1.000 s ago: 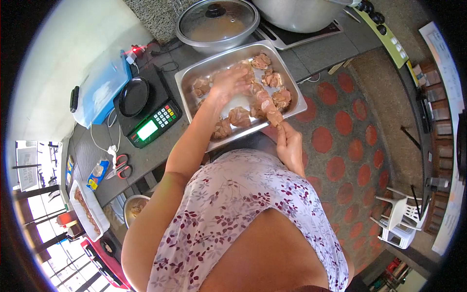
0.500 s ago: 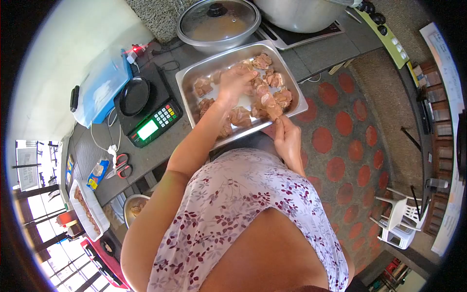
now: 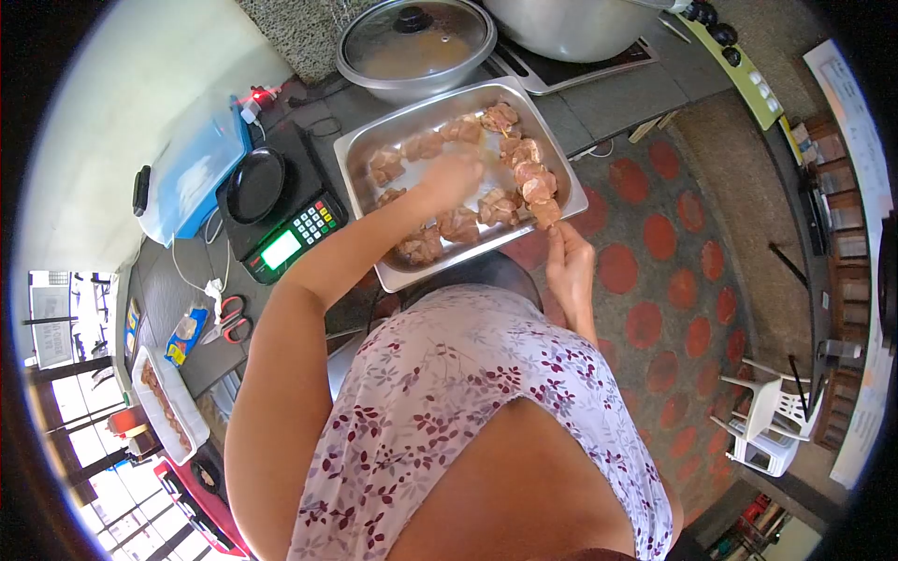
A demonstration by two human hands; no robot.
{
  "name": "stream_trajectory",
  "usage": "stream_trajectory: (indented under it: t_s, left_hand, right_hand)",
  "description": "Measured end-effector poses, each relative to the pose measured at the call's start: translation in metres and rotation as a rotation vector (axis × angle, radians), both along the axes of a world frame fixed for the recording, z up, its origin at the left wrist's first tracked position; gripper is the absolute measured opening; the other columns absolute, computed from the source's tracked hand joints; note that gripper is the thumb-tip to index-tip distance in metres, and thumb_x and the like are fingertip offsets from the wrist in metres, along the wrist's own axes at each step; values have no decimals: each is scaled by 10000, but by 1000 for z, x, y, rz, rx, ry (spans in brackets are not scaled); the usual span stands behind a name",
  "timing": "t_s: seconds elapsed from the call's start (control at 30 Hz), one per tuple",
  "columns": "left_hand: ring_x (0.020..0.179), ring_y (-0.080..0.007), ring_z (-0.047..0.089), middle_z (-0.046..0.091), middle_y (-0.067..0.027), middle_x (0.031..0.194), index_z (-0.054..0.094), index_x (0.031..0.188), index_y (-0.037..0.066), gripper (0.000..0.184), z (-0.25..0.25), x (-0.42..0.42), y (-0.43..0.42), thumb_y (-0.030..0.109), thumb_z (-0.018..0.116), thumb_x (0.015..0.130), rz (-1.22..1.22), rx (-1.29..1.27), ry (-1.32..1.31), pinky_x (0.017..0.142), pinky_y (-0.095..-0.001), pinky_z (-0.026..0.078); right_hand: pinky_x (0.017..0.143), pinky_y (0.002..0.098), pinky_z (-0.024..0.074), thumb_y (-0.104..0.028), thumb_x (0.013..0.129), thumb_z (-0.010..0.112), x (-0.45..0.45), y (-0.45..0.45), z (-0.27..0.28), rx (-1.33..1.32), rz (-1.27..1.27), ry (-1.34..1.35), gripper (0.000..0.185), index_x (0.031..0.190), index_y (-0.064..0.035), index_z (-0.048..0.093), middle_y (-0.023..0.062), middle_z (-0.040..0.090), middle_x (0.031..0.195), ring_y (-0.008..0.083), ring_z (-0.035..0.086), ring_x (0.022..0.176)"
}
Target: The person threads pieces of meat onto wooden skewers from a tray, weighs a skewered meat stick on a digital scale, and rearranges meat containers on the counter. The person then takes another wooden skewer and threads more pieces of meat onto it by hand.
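A rectangular metal tray [image 3: 404, 272] holds several pieces of raw, seasoned meat [image 3: 458, 224]. Along the tray's right side runs a skewer of meat [image 3: 535, 179], its near end over the rim. Thumb and fingers of my right hand [image 3: 569, 260] pinch that near end, just outside the tray's front right corner. Over the middle of the tray, left of the skewer, my left hand [image 3: 456, 178] is smeared by motion, so its fingers cannot be made out.
Left of the tray are a scale [image 3: 290, 245] with a black dish [image 3: 255, 187], and red-handled scissors [image 3: 238, 327]. A lidded pot [image 3: 416, 51] stands behind the tray, a larger pot [image 3: 571, 28] behind right. A white container [image 3: 173, 407] of meat is lower left.
The skewer has shifted right, towards the tray's right side, with my right hand holding its end. My left hand has come away from the skewer, and my left forearm lies lower across the tray.
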State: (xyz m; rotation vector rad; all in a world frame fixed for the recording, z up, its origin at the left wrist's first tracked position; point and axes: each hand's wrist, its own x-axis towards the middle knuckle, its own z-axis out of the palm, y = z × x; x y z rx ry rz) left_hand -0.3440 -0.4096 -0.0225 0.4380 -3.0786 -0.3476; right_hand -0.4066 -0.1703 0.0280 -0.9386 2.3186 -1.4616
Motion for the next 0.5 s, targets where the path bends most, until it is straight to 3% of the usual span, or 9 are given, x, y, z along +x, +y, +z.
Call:
stream_trajectory:
  t_s: [0.07,0.1,0.17,0.2,0.27,0.3,0.37,0.5]
  left_hand:
    - [835,-315,633,627,-156,966,641,986,46,258,-18,-5,-11,114,619,737,-25,-98,250,762,-412,521]
    - [835,-315,633,627,-156,966,641,986,46,258,-6,-5,-12,114,619,737,-31,-100,250,762,-412,521]
    - [839,-306,636,635,-187,889,626,948,-32,252,32,-3,-14,154,601,781,228,462,244,764,-368,528]
    - [839,-306,636,635,-187,889,626,948,-32,252,26,-4,-20,154,601,781,226,460,240,764,-368,528]
    - [893,-269,638,637,-160,921,563,1089,-46,319,10,-10,-34,160,593,847,568,1522,346,801,-339,539]
    - [893,-269,638,637,-160,921,563,1089,-46,319,11,-9,-34,160,593,847,571,1521,349,801,-339,539]
    - [939,-263,628,600,-173,1046,475,1202,-44,391,13,-9,-34,114,591,864,582,1798,444,812,-329,549]
    - [967,-282,618,541,-199,1152,439,1238,-56,440,8,-6,-30,57,601,844,505,1779,531,825,-342,546]
  right_hand:
    - [580,389,444,-118,896,485,1,2,1,9,-5,-19,188,870,23,606,227,574,676,339,597,615]
    - [572,387,439,-118,896,485,1,3,3,13,-5,6,189,851,26,599,225,567,666,326,585,597]
    - [564,385,434,-118,896,484,3,5,6,14,-11,24,192,833,28,591,223,559,657,313,574,579]
    - [553,382,428,-119,896,485,4,5,8,-21,-7,9,193,824,29,585,222,550,648,300,557,559]
    - [542,380,421,-121,897,486,5,7,8,-55,4,-7,194,815,30,579,220,540,639,288,540,540]
    - [535,377,415,-116,897,486,5,8,8,-37,12,-5,187,823,29,579,220,531,633,285,528,530]
    - [527,374,410,-111,896,486,7,8,8,-19,22,-2,180,830,27,579,221,522,628,282,516,520]
    - [525,379,409,-100,892,492,11,8,9,-11,43,-12,160,857,23,589,230,526,641,292,540,531]
